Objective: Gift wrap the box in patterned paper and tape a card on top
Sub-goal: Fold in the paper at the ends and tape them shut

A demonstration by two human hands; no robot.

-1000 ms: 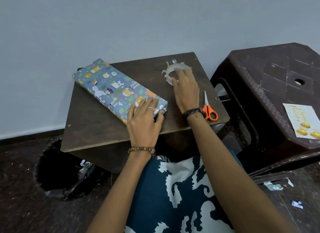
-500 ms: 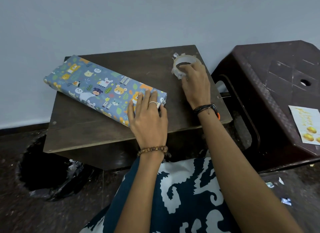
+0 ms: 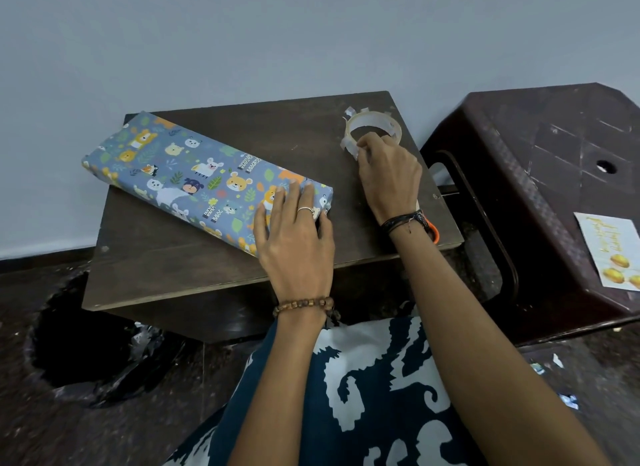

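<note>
My left hand (image 3: 296, 237) lies flat, fingers straight, on the near end of the wrapped box (image 3: 204, 181), which sits slantwise on the small brown table (image 3: 166, 257). My right hand (image 3: 389, 178) pinches the near rim of the tape roll (image 3: 372, 127) at the table's far right corner. An orange scissors handle (image 3: 434, 231) peeks from under my right wrist. The card (image 3: 611, 249) waits on the dark stool (image 3: 554, 174), well apart from the box.

Wrapped box (image 3: 194, 178) left on table (image 3: 173, 257); tape roll (image 3: 374, 126) back right; card (image 3: 611, 250) on stool (image 3: 540, 160), right.
</note>
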